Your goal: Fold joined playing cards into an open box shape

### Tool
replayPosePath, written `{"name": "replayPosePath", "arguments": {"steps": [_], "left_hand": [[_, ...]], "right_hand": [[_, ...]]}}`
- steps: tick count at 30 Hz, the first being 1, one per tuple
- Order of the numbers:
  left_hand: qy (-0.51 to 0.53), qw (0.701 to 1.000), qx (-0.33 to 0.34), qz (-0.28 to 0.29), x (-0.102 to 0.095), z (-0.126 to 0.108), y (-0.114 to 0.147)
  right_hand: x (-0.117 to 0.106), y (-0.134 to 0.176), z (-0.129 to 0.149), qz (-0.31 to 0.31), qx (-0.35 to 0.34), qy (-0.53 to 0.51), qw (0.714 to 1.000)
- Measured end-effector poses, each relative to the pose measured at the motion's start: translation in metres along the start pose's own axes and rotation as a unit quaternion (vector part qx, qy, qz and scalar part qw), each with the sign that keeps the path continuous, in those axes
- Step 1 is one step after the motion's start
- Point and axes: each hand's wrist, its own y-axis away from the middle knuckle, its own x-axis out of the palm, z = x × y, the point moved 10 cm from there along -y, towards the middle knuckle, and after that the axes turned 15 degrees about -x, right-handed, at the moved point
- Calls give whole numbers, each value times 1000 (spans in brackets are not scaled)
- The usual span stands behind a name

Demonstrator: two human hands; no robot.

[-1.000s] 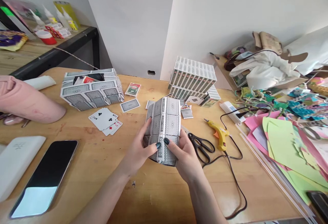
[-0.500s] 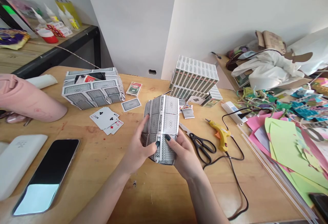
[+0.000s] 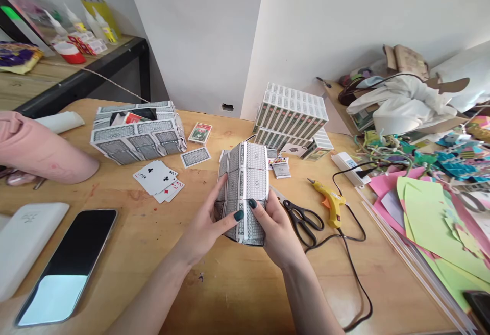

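Between my two hands is a curved box-like piece made of playing cards [image 3: 248, 176], their grey patterned backs facing out. My left hand [image 3: 210, 220] grips its left side, the thumb lying on the front near the lower edge. On the right side my right hand [image 3: 277, 228] holds it, thumb pressed on the face and fingers behind, out of sight. A loose card [image 3: 195, 157] lies face down beyond the piece, and a few face-up cards [image 3: 156, 179] lie to the left. Black-handled scissors [image 3: 304, 220] rest just right of my right hand.
A yellow glue gun [image 3: 331, 202] with its cord lies at right, by a white power strip [image 3: 350, 168]. Behind stand stacked card packs [image 3: 293, 110] and a larger card-covered box [image 3: 138, 133]. A phone [image 3: 69, 266], a pink bottle [image 3: 46, 146] and coloured paper [image 3: 440, 222] surround the work area.
My left thumb and fingers have shifted slightly on the piece, the thumb moving a little to the right. The piece has turned very slightly; both hands still hold it.
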Motion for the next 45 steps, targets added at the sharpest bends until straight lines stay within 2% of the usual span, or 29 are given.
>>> {"name": "replayPosePath", "arguments": {"steps": [6, 9, 12, 16, 27, 33, 38, 45], "left_hand": [[19, 999, 19, 19, 2, -2, 1], [18, 1000, 11, 11, 0, -2, 0], [24, 1000, -1, 7, -1, -1, -1], [34, 999, -10, 12, -1, -1, -1], [57, 996, -28, 54, 5, 3, -1], [49, 997, -10, 65, 6, 1, -1], [53, 997, -18, 55, 7, 5, -3], [44, 998, -27, 32, 5, 10, -3]], "right_hand": [[0, -2, 11, 5, -46, 110, 993], [-1, -2, 9, 4, -49, 141, 989], [3, -3, 2, 21, -23, 89, 996], [2, -5, 4, 7, -22, 33, 999], [8, -4, 5, 10, -10, 9, 1000], [8, -2, -2, 13, 9, -7, 1000], [3, -1, -4, -1, 10, 12, 1000], [-1, 2, -11, -22, 44, -22, 999]]}}
